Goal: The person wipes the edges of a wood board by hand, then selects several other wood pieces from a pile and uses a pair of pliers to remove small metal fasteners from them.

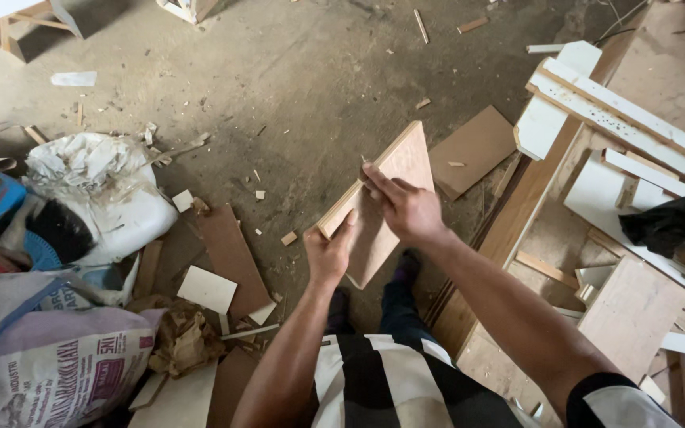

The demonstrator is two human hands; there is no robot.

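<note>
My left hand (329, 252) grips the near lower edge of a light brown plywood panel (394, 170), held tilted above the floor. My right hand (407, 208) lies on the panel's face, fingertips pinching a small thin object, perhaps a nail, at the panel's edge near the middle; it is too small to identify. The panel is roughly trapezoid, with a pale edge strip along its left side.
Concrete floor (295, 71) strewn with wood chips and offcuts. Filled sacks (57, 357) and a white bag (101, 190) lie at left. A brown board (473, 149) lies past the panel. White-painted frames (620, 111) and boards stack at right, with a black bag (671, 222).
</note>
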